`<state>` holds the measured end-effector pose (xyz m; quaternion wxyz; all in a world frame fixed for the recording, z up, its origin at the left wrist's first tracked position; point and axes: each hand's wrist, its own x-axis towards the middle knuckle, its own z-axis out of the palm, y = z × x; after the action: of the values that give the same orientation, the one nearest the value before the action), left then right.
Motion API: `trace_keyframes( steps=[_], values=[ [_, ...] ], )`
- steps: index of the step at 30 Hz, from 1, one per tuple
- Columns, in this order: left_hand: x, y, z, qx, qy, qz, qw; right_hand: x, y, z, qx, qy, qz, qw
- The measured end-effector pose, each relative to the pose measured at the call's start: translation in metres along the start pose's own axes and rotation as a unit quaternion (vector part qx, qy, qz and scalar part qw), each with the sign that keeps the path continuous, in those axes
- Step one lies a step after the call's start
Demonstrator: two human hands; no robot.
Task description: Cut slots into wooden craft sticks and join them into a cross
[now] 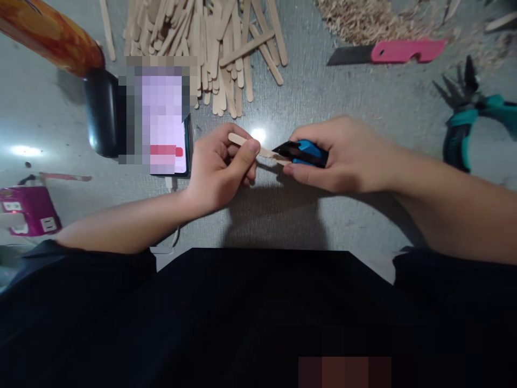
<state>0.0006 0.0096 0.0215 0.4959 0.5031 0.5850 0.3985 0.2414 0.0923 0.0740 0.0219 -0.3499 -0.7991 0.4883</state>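
Between thumb and fingers, my left hand (224, 170) pinches a wooden craft stick (238, 140) that slants down to the right. My right hand (343, 156) is wrapped round a blue and black utility knife (309, 153). The dark blade (283, 147) meets the stick near its right part, where the wood looks cut and rough. My right thumb lies close under the stick's right end. Part of the knife's handle is hidden inside my right palm.
Loose craft sticks (226, 54) are heaped at the back. Wood shavings (363, 21), a pink-handled cutter (407, 52) and teal-handled pliers (464, 116) lie to the right. A charging phone (186, 145), a black object (103, 118) and a purple power adapter (34, 210) are on the left.
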Motion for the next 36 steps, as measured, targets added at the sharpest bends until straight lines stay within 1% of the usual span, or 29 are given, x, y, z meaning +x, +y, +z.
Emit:
trace_keyframes(
  steps=[2,4,5,6,8,10,12,17,18,22,23,24,25,27,28,31,33,36],
  values=[
    [-0.001,0.000,0.000,-0.022,0.006,0.011,1.000,-0.003,-0.004,0.007,0.048,0.039,0.001,0.998],
    [-0.002,-0.002,0.000,-0.056,-0.008,0.026,0.998,-0.004,-0.007,0.016,0.114,0.071,0.018,0.991],
    [-0.002,-0.004,0.000,-0.072,-0.026,0.036,0.996,-0.005,-0.007,0.022,0.166,0.084,0.028,0.982],
    [-0.002,-0.007,0.000,-0.086,-0.048,0.051,0.994,-0.005,-0.007,0.028,0.233,0.098,0.038,0.967],
    [-0.001,-0.012,0.000,-0.100,-0.094,0.090,0.986,-0.005,-0.004,0.041,0.316,0.128,0.034,0.940],
    [0.002,-0.015,0.000,-0.100,-0.121,0.121,0.980,-0.003,-0.001,0.051,0.357,0.146,0.042,0.922],
    [0.005,-0.016,0.000,-0.098,-0.127,0.135,0.978,-0.001,0.002,0.058,0.376,0.152,0.051,0.912],
    [0.008,-0.011,0.002,-0.100,-0.122,0.151,0.976,-0.001,0.001,0.059,0.387,0.146,0.043,0.910],
    [0.007,-0.009,0.002,-0.100,-0.114,0.144,0.978,-0.001,0.000,0.059,0.383,0.145,0.045,0.911],
    [-0.002,-0.006,0.004,-0.086,-0.066,0.067,0.992,-0.004,-0.002,0.057,0.376,0.145,0.059,0.913],
    [-0.003,-0.006,0.004,-0.068,-0.051,0.061,0.994,-0.004,-0.002,0.057,0.380,0.145,0.058,0.912],
    [-0.005,-0.007,0.005,-0.045,-0.032,0.069,0.996,-0.005,-0.002,0.058,0.386,0.146,0.054,0.909],
    [-0.006,-0.008,0.005,-0.013,-0.013,0.088,0.996,-0.005,-0.001,0.059,0.391,0.149,0.050,0.907],
    [-0.007,-0.012,0.005,0.064,0.020,0.155,0.986,-0.005,0.001,0.060,0.399,0.154,0.042,0.903],
    [-0.007,-0.014,0.004,0.103,0.031,0.201,0.974,-0.005,0.002,0.061,0.402,0.156,0.040,0.901],
    [-0.006,-0.019,0.003,0.195,0.052,0.331,0.922,-0.005,0.003,0.061,0.413,0.153,0.047,0.897],
    [-0.005,-0.020,0.001,0.226,0.058,0.386,0.892,-0.004,0.002,0.060,0.422,0.153,0.060,0.891],
    [-0.003,-0.021,-0.001,0.259,0.058,0.438,0.859,-0.004,0.001,0.059,0.447,0.155,0.075,0.878]
  ],
)
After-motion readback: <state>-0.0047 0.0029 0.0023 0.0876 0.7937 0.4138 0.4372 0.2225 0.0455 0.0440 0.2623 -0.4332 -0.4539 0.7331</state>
